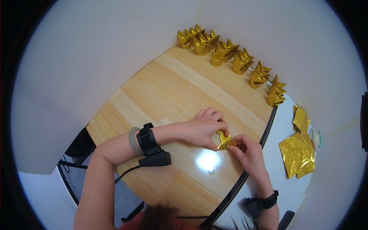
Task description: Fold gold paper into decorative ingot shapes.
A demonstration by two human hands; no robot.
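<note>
The left hand (209, 128) and right hand (249, 152) each pinch a small gold foil piece (223, 139) between them, over the wooden table (168, 96); its right edge points toward the right fingertips, but fingers cover its ends, leaving its long axis unclear. Beyond the grip stand gold foil crowns (225, 52); rightward, past the right hand and black table edging (269, 125), lie flat gold sheets (296, 153).

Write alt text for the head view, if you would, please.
A person's left hand and right hand hold a small gold foil piece over a wood-grain table. Folded gold shapes line its far edge; gold sheets lie at right.
</note>
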